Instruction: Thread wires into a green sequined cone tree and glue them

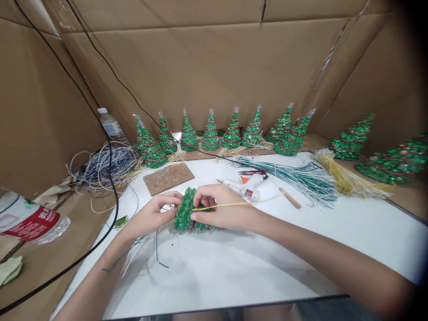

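Note:
A small green beaded Christmas tree [184, 215] lies on its side over the white board, between my two hands. My left hand [154, 213] grips its wide end, thumb and fingers curled round the edge. My right hand [219, 206] is closed at the tree's near side, its thumb and forefinger pinching a thin yellow wire [230, 204]. The wire runs back across that hand to the right. Dark red beads show beneath my right fingers; the tree's tip is hidden behind the hand. Loose white, green and blue wires [157, 247] hang below my left hand.
Finished beaded trees [211, 130] line the back. A glue gun [247, 187], red-handled pliers [249, 172], a wooden stick [290, 197] and green wire bundles [301, 178] lie right of centre. A brown board [169, 178] and tangled wire [107, 162] are left. A black cable [115, 191] crosses the left side.

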`<state>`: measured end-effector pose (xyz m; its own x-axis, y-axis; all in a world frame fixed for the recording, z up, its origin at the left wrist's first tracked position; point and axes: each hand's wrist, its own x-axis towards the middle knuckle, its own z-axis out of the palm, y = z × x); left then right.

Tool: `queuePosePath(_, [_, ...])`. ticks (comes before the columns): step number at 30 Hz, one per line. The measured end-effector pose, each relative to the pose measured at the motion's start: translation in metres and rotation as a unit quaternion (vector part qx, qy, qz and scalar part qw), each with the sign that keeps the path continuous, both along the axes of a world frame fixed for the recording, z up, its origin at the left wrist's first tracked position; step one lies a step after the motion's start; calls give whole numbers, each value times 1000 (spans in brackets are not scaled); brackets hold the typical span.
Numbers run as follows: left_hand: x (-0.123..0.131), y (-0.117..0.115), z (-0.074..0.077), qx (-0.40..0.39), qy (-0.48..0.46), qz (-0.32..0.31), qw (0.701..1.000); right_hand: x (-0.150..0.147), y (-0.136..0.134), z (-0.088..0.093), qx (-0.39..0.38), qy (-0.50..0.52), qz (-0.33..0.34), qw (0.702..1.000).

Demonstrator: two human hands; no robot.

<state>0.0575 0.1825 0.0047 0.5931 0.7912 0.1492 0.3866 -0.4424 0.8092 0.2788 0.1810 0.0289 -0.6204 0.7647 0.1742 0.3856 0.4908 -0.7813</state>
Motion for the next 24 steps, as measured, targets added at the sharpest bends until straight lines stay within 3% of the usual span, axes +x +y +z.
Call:
queuePosePath(4, [0, 0, 0, -1, -2, -8, 1000, 9, -7, 1, -84, 87, 17, 993])
queuePosePath(17, [1, 0, -1, -34, -20, -24, 999, 1, -7, 7, 79, 43, 65, 994])
queuePosePath(24, [1, 0, 0, -31, -19, -19, 999, -3, -5, 12, 76, 51, 78, 993])
